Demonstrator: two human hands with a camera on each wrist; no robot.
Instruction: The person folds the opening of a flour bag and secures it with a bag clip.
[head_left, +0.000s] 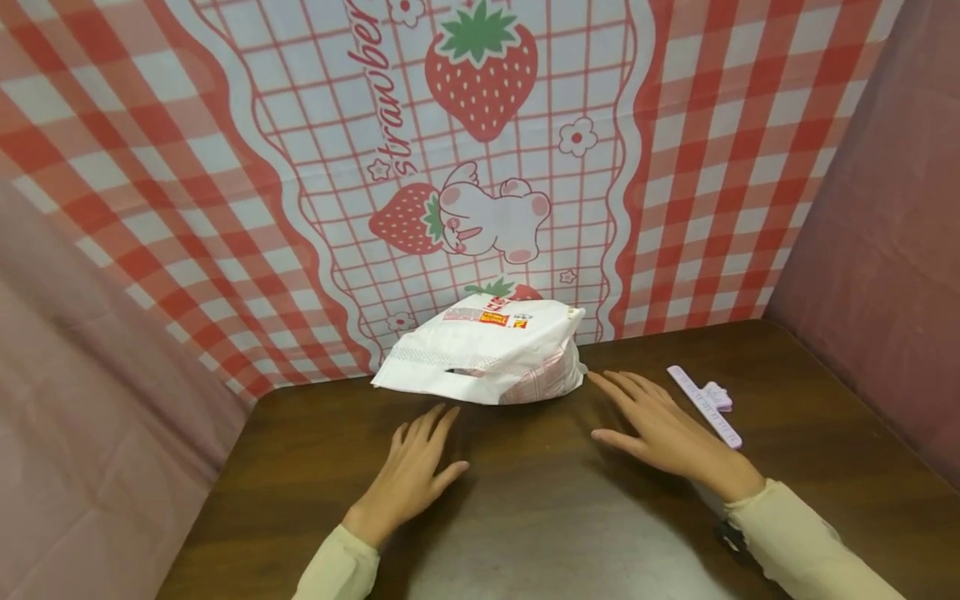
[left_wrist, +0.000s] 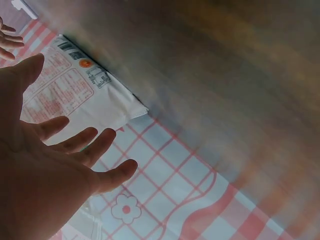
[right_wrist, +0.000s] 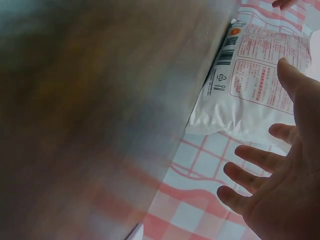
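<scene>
1. Your L hand, fingers spread, hovers nr the white printed plastic bag at the table's back edge.
2. Your R hand, also spread, is by its R end; contact unclear.
3. Prob. best: cup both ends evenly, w/o crushing; mind the lilac clip.

Curtained booth, bldg. type unclear — strawberry-print cloth at back, pink drapes both sides, brown tbl.
</scene>
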